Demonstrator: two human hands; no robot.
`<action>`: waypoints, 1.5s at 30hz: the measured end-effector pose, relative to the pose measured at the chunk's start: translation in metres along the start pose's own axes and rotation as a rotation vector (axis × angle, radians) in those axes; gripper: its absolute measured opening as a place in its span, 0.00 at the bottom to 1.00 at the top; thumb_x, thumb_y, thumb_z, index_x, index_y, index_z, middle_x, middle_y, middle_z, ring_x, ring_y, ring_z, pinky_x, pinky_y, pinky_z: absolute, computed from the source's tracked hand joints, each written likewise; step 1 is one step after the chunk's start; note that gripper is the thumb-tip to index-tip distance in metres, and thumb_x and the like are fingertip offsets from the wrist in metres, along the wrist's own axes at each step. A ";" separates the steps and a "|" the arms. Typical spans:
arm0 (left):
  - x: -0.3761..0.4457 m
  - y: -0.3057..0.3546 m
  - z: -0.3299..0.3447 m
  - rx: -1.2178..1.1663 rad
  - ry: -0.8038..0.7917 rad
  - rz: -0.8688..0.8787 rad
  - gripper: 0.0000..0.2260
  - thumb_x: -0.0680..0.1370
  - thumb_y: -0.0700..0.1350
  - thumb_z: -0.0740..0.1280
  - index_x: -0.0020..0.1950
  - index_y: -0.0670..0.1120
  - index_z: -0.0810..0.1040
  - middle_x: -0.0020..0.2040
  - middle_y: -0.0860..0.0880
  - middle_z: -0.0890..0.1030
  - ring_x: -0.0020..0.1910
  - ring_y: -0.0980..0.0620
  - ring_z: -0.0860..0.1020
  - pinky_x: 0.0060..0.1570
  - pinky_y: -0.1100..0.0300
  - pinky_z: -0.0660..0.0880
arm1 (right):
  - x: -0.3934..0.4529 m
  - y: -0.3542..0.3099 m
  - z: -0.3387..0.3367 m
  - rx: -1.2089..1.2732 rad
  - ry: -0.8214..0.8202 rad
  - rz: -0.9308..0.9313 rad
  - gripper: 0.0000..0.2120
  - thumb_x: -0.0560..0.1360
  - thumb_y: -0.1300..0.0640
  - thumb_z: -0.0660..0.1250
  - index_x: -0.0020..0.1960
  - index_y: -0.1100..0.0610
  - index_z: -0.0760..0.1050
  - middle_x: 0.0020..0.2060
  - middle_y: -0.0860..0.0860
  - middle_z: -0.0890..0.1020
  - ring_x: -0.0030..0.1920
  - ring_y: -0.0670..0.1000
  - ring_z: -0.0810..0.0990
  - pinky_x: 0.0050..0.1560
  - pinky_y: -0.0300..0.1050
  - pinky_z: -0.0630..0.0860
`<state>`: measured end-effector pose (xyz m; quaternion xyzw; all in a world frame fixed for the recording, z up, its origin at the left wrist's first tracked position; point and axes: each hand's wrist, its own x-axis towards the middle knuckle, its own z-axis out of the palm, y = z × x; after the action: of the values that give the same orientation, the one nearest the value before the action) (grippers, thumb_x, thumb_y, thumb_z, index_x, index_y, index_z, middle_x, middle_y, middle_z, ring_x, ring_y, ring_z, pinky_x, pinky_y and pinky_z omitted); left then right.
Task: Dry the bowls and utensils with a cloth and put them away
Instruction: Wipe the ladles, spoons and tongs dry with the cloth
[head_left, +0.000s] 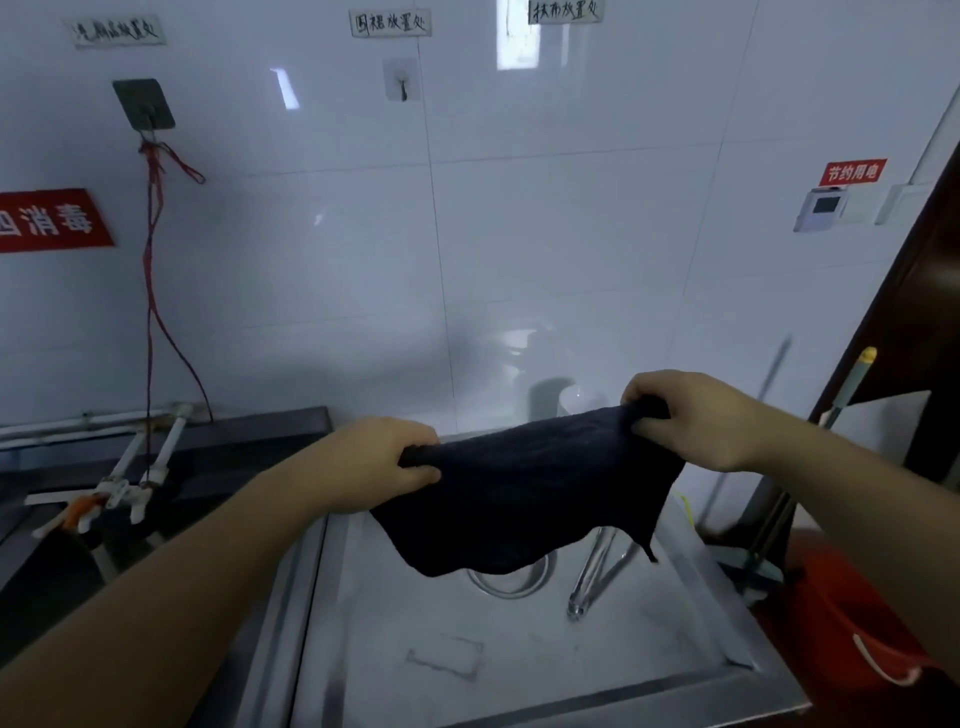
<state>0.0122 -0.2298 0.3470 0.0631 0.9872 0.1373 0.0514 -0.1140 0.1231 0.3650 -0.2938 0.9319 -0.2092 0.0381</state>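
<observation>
White wall tiles (571, 234) fill the background, hung with paper labels and a red sign (49, 221), and below them we look down into a steel sink (519, 686) set in the counter. We have the dark cloth (524, 493) stretched out over the basin, and both hands are clamped on it: our left hand (384, 462) pinches the cloth's left top corner between thumb and curled fingers, our right hand (696, 415) grips the right top corner a little higher, toward the back edge of the sink. The cloth sags between them, its lower edge hanging just above the drain ring (511, 584). Down in the basin, near its right wall, a pair of metal tongs (592, 577) lies on the steel floor, partly under the cloth's hanging corner. That's the only utensil we can make out; no bowls show anywhere from this view, though the cloth hides part of the basin. Off the right edge stand a red bucket (852, 613) and a mop handle (852, 384); to the left, taps (130, 483) over a darker sink. So, by our reckoning, we're at the very beginning: cloth in hand and spread ready, nothing wiped that we can tell, the tongs untouched in the sink, and putting away not begun.
</observation>
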 end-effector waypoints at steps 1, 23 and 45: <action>0.002 -0.001 0.005 -0.021 -0.020 -0.005 0.04 0.82 0.55 0.69 0.47 0.60 0.79 0.44 0.58 0.82 0.42 0.61 0.79 0.41 0.62 0.76 | -0.002 0.006 0.005 -0.013 0.007 0.010 0.07 0.78 0.60 0.70 0.51 0.48 0.79 0.45 0.41 0.81 0.46 0.42 0.78 0.44 0.34 0.69; 0.067 0.078 0.244 -0.328 -0.435 -0.368 0.07 0.79 0.51 0.72 0.48 0.64 0.86 0.44 0.65 0.85 0.44 0.66 0.81 0.45 0.65 0.77 | -0.084 0.278 0.138 0.218 -0.480 0.226 0.10 0.75 0.59 0.76 0.44 0.43 0.83 0.39 0.42 0.85 0.40 0.40 0.82 0.41 0.31 0.73; 0.110 0.083 0.441 -0.239 -0.417 -0.679 0.10 0.83 0.41 0.66 0.60 0.48 0.84 0.54 0.46 0.85 0.49 0.46 0.81 0.47 0.54 0.76 | -0.074 0.380 0.314 0.069 -0.580 0.319 0.07 0.81 0.58 0.65 0.55 0.54 0.81 0.49 0.53 0.84 0.48 0.55 0.81 0.48 0.51 0.79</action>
<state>-0.0348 -0.0187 -0.0612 -0.2459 0.8974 0.2107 0.2995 -0.1936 0.3307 -0.0807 -0.1898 0.9088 -0.1398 0.3443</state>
